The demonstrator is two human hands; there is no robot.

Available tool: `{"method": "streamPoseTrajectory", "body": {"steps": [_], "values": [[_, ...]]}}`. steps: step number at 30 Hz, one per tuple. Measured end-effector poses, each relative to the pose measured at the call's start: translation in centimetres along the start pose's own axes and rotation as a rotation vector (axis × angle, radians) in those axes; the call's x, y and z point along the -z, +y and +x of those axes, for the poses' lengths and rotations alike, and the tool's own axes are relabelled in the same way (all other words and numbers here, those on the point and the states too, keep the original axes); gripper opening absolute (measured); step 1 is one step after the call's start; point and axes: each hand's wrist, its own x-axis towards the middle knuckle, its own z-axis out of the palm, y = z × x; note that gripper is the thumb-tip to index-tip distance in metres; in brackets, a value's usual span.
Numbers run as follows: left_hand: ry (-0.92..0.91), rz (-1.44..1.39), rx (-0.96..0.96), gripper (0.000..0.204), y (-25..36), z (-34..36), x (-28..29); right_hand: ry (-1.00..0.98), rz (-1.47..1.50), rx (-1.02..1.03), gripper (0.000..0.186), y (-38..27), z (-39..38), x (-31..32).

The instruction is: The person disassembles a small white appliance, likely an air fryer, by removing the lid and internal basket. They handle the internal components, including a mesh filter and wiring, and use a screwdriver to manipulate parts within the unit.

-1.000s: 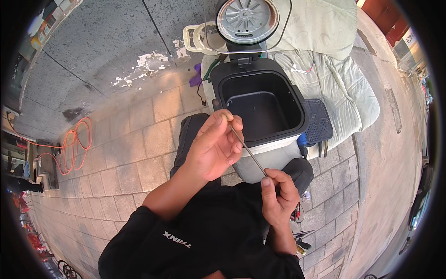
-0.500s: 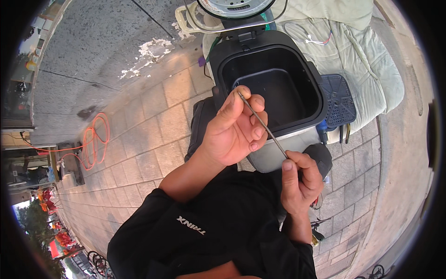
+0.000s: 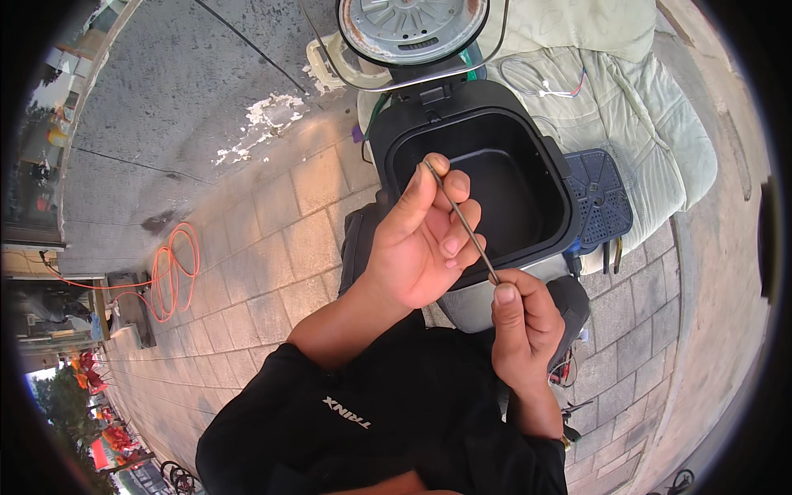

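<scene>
A thin dark metal rod (image 3: pixel 459 216) slants between my two hands. Its upper end is pinched by the thumb and forefinger of my left hand (image 3: pixel 417 247), whose other fingers curl loosely beside it. The lower end sits in the closed thumb and fingers of my right hand (image 3: pixel 528 330), which hide its tip. Just beyond my hands stands a squarish appliance body (image 3: pixel 398 111) with a black rim and a deep black cavity (image 3: pixel 503 177). My left hand covers part of that cavity.
Behind the cavity is a round metal plate (image 3: pixel 412 29) with a bent wire bar. A black perforated tray (image 3: pixel 598 194) lies to the right, by a pale quilt (image 3: pixel 652 140) with loose wires on it. An orange cable (image 3: pixel 171 276) lies coiled on the paving at the left.
My right hand has moved slightly left, closer to my left hand, and the rod now slants more steeply. Both hands keep their hold. The view has shifted a little.
</scene>
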Motion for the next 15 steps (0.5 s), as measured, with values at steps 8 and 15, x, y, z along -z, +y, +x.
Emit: {"method": "streamPoseTrajectory", "body": {"steps": [8, 15], "values": [[0.033, -0.011, -0.056, 0.023, 2.0, 3.9, -1.1, 0.001, -0.238, 0.244, 0.016, -0.8, 3.2, 0.1], [-0.013, -0.01, -0.105, 0.028, 3.2, 6.1, -0.7, 0.035, -0.562, 0.654, 0.021, 0.0, 6.2, -0.1]]}}
